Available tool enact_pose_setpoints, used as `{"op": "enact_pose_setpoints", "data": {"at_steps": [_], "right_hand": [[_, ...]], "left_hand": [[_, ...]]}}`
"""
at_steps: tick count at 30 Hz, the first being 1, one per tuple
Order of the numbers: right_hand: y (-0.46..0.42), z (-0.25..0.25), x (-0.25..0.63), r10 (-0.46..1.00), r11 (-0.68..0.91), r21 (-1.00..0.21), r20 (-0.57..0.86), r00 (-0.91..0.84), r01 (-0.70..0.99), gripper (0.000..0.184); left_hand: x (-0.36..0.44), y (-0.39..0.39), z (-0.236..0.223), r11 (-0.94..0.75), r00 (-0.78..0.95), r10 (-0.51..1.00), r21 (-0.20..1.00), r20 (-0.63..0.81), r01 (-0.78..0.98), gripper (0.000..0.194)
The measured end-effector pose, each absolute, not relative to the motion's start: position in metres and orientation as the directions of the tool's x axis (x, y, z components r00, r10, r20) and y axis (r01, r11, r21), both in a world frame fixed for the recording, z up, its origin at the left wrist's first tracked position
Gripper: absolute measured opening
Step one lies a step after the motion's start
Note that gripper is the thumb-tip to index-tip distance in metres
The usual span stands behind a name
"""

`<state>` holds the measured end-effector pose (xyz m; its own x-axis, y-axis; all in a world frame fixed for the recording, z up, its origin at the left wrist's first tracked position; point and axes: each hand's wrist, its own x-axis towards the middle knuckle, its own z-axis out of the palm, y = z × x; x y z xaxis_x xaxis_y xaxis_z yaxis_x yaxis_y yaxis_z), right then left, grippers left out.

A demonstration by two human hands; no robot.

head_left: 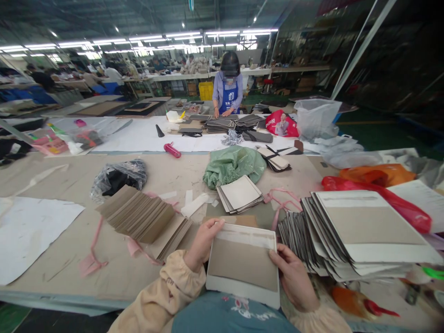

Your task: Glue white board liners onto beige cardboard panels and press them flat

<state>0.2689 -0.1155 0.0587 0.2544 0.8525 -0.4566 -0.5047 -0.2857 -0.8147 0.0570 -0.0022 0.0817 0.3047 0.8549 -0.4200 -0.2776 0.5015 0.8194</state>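
Note:
Between my two hands is a flat white panel with a brown cardboard sheet [243, 266] on its face, tilted toward me over the table's near edge. My left hand [204, 240] grips its upper left corner, thumb along the top. On the right edge, my right hand [294, 275] closes with the thumb on the front; its other fingers are mostly hidden behind. To the left lies a leaning stack of brown cardboard sheets [138, 215]. At the right rises a tall pile of similar white-edged panels [374, 226]. Just beyond the held panel sits a small stack of white panels [241, 192].
A green cloth bundle [236, 164] and a plastic-wrapped black bundle [120, 178] lie farther back. Pink ribbons [92, 259] trail on the table. An orange bottle with a red nozzle [357, 303] lies near right. Across the table, a person in a blue apron [229, 95] handles grey pieces.

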Motion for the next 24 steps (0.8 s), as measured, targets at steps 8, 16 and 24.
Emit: {"op": "enact_pose_setpoints", "data": {"at_steps": [8, 16, 24], "right_hand": [[-0.1127, 0.0641, 0.2682, 0.856, -0.283, -0.810, -0.455, 0.246, -0.513, 0.032], [-0.1104, 0.0616, 0.2667, 0.846, -0.292, -0.797, -0.473, 0.246, -0.529, 0.032], [-0.1117, 0.0594, 0.2684, 0.843, -0.308, -0.795, -0.483, 0.237, -0.523, 0.033]], "left_hand": [[0.0619, 0.0046, 0.0775, 0.529, 0.250, 0.844, 0.811, -0.474, -0.250, 0.032], [0.0616, 0.0036, 0.0759, 0.558, 0.245, 0.827, 0.788, -0.505, -0.259, 0.029], [0.0603, 0.0003, 0.0721, 0.541, 0.240, 0.838, 0.805, -0.491, -0.242, 0.027]]}}
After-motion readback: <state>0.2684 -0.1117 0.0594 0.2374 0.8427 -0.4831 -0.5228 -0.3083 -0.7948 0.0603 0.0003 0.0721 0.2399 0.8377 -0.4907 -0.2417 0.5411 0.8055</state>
